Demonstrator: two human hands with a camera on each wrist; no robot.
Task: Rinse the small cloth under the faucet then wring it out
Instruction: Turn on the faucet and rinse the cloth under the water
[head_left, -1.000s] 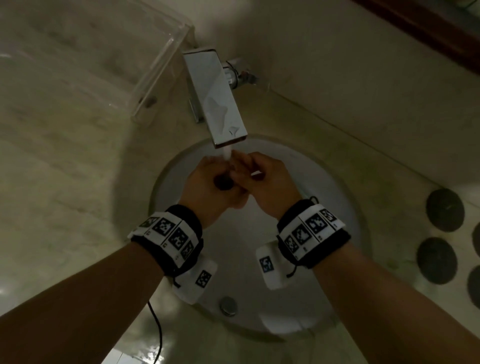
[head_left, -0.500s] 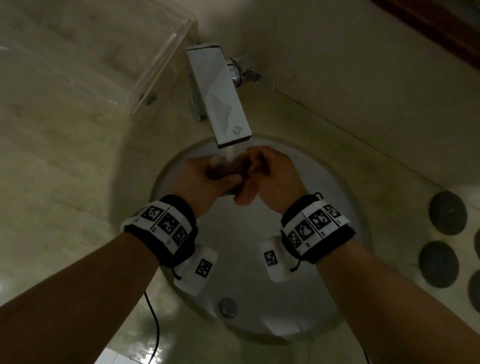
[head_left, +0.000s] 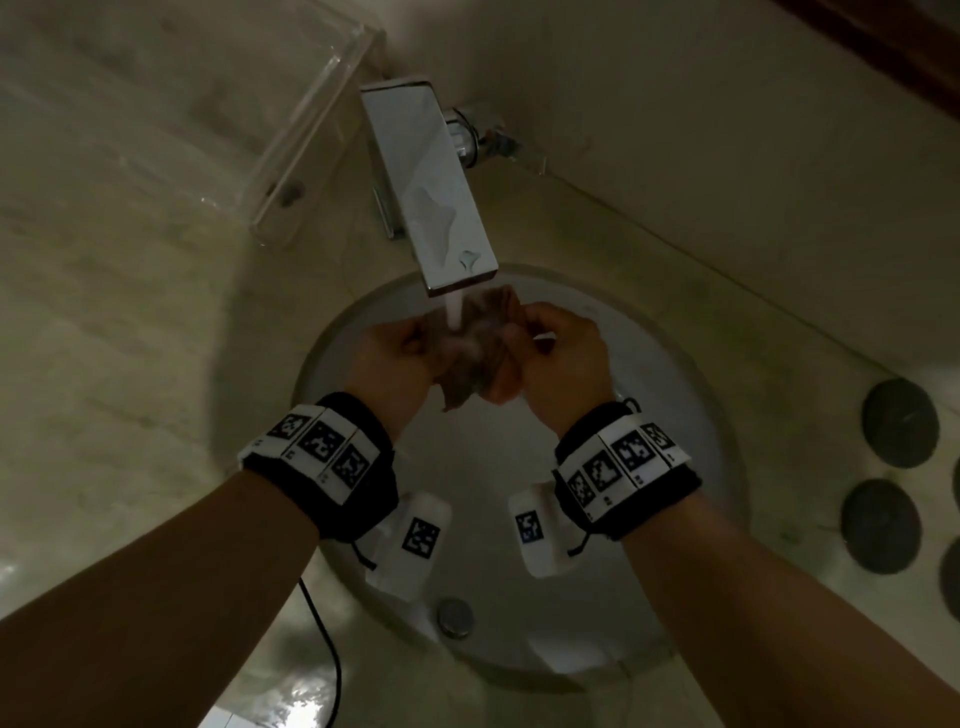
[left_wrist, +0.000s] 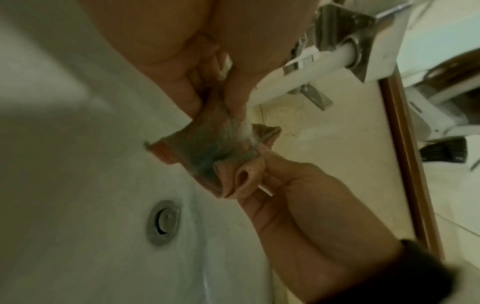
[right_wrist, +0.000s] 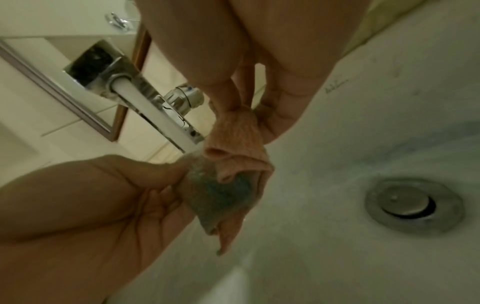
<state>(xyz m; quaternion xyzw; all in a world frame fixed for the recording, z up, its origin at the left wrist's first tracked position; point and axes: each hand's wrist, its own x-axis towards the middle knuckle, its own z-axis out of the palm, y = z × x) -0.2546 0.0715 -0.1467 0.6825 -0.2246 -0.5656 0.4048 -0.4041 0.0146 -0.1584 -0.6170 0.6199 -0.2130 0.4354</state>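
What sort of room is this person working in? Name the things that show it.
Most likely a bathroom: a round white basin sunk in a stone counter, a chrome faucet running water onto the small cloth, and a pop-up drain plug.

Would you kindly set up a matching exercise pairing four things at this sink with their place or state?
Things:
1. cloth
2. faucet
3. drain plug
4. round dark pads

Places or states:
A. on the counter right of the basin
B. running water
C. at the basin's bottom
D. stretched between left hand and right hand, under the stream

Pairs: 1-D, 2-B, 3-C, 4-A
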